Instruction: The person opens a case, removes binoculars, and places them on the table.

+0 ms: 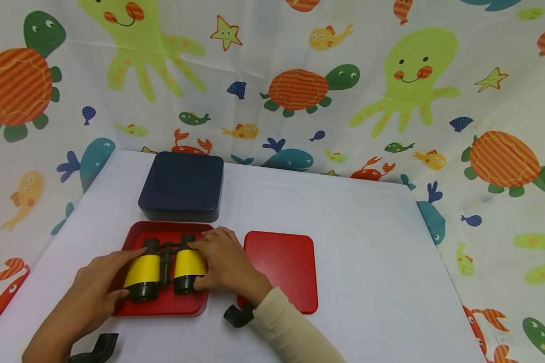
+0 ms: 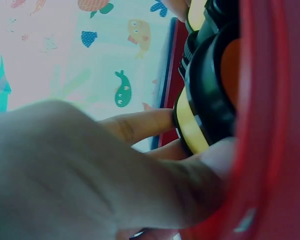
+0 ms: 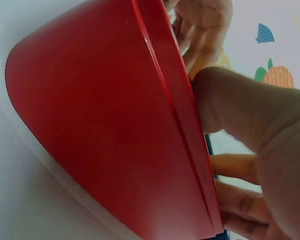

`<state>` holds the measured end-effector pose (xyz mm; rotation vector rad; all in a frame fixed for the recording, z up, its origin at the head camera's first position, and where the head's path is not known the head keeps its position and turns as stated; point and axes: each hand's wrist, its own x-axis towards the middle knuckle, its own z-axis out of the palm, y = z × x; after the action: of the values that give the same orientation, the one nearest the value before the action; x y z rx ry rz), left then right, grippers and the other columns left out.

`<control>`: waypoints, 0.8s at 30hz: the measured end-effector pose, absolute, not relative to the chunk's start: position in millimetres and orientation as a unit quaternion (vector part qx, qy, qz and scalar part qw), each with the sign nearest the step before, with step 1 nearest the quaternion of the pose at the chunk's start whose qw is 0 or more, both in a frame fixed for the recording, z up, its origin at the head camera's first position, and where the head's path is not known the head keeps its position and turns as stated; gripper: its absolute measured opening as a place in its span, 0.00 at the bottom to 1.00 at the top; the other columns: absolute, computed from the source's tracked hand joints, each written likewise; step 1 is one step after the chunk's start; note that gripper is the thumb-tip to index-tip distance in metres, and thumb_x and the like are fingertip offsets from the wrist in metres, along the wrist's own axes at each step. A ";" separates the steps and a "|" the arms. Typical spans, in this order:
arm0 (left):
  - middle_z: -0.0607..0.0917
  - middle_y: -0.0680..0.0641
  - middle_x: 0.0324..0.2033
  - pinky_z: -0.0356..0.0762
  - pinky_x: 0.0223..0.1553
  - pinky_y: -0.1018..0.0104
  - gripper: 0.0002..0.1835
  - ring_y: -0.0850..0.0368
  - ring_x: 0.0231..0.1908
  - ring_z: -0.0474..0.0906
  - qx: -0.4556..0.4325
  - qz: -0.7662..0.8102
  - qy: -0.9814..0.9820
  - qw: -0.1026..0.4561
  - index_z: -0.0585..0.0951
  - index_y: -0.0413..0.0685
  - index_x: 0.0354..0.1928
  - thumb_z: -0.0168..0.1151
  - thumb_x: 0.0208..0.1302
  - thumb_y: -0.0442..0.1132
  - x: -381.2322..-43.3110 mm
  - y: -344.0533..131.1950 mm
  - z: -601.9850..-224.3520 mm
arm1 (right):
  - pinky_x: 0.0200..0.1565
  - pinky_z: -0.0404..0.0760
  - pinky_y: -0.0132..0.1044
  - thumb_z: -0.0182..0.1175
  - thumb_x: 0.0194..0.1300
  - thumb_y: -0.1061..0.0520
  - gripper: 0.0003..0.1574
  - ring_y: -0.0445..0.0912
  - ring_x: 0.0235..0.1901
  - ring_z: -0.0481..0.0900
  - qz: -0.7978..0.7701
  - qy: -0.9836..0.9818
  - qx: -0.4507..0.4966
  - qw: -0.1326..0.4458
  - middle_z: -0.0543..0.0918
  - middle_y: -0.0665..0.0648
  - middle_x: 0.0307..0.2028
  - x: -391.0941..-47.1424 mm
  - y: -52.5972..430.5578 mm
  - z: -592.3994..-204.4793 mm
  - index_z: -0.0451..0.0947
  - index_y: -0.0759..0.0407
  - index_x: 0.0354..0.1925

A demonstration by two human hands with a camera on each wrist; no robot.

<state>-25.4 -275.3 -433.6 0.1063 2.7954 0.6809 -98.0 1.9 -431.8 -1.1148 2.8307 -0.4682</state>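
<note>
A pair of yellow and black binoculars lies in an open red tin at the left of the table. My left hand grips the left barrel, with the thumb near the wide lens end and a fingertip by the eyepiece. Around the right barrel, my right hand holds on in the same way, thumb at the lens end. The left wrist view shows the thumb beside a black lens rim, close to the tin's red edge. In the right wrist view, the tin's outer wall hides the binoculars from sight.
Just behind the tin stands a dark navy box. A flat red lid lies to the right, partly behind my right wrist. White cloth covers the table, and a curtain printed with sea animals hangs behind it.
</note>
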 end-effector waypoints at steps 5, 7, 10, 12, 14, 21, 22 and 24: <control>0.71 0.27 0.71 0.58 0.60 0.14 0.52 0.22 0.66 0.59 0.032 0.234 0.966 0.100 0.67 0.47 0.79 0.80 0.51 0.26 -23.5 -272.8 -420.6 | 0.74 0.69 0.42 0.77 0.52 0.40 0.45 0.41 0.63 0.77 -0.177 0.914 -0.365 0.011 0.85 0.45 0.60 -96.6 4.7 -428.6 0.80 0.44 0.69; 0.71 0.27 0.70 0.58 0.60 0.13 0.52 0.22 0.67 0.58 0.032 0.230 0.968 0.093 0.67 0.47 0.78 0.80 0.50 0.26 -23.1 -271.7 -415.6 | 0.74 0.70 0.42 0.77 0.52 0.41 0.46 0.40 0.61 0.78 -0.190 0.912 -0.364 0.007 0.85 0.44 0.59 -95.9 5.9 -426.1 0.79 0.44 0.70; 0.70 0.27 0.70 0.59 0.59 0.13 0.53 0.22 0.66 0.60 0.037 0.221 0.970 0.091 0.66 0.47 0.79 0.80 0.49 0.25 -23.8 -271.1 -407.4 | 0.73 0.70 0.42 0.77 0.52 0.42 0.47 0.38 0.59 0.77 -0.207 0.909 -0.362 0.004 0.84 0.43 0.58 -94.7 7.8 -421.9 0.78 0.45 0.71; 0.69 0.27 0.71 0.60 0.58 0.12 0.54 0.21 0.65 0.62 0.042 0.217 0.971 0.091 0.65 0.48 0.80 0.80 0.49 0.24 -24.7 -270.5 -402.2 | 0.73 0.71 0.41 0.76 0.52 0.43 0.48 0.37 0.58 0.77 -0.213 0.907 -0.363 -0.003 0.84 0.43 0.58 -93.9 9.2 -418.9 0.78 0.45 0.71; 0.69 0.27 0.72 0.62 0.58 0.12 0.56 0.21 0.65 0.63 0.047 0.216 0.971 0.088 0.64 0.49 0.80 0.80 0.49 0.23 -25.5 -269.4 -397.8 | 0.72 0.71 0.41 0.77 0.52 0.43 0.48 0.38 0.58 0.78 -0.219 0.905 -0.364 -0.012 0.84 0.43 0.58 -93.1 11.1 -415.2 0.78 0.46 0.71; 0.72 0.31 0.70 0.75 0.57 0.22 0.55 0.25 0.64 0.68 0.071 0.238 0.964 0.090 0.64 0.50 0.80 0.79 0.50 0.21 -28.1 -260.4 -390.8 | 0.70 0.73 0.41 0.80 0.49 0.43 0.50 0.39 0.58 0.78 -0.234 0.905 -0.355 -0.022 0.84 0.46 0.57 -89.2 25.4 -404.3 0.79 0.48 0.70; 0.73 0.32 0.70 0.79 0.55 0.25 0.55 0.26 0.64 0.69 0.076 0.245 0.962 0.091 0.64 0.51 0.81 0.79 0.50 0.21 -28.7 -258.6 -390.8 | 0.70 0.73 0.42 0.80 0.50 0.43 0.49 0.39 0.59 0.79 -0.236 0.905 -0.353 -0.022 0.84 0.46 0.57 -88.7 28.2 -403.7 0.79 0.48 0.70; 0.74 0.33 0.69 0.84 0.51 0.30 0.55 0.28 0.63 0.70 0.086 0.256 0.959 0.090 0.64 0.52 0.81 0.79 0.51 0.22 -29.3 -253.9 -391.3 | 0.70 0.73 0.42 0.80 0.51 0.43 0.49 0.39 0.59 0.79 -0.239 0.907 -0.347 -0.022 0.84 0.46 0.57 -87.5 34.3 -402.5 0.79 0.48 0.71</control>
<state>-29.3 -253.9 -391.3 0.2566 2.8508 0.7622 -87.5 34.3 -402.5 -1.1056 2.8892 -0.7620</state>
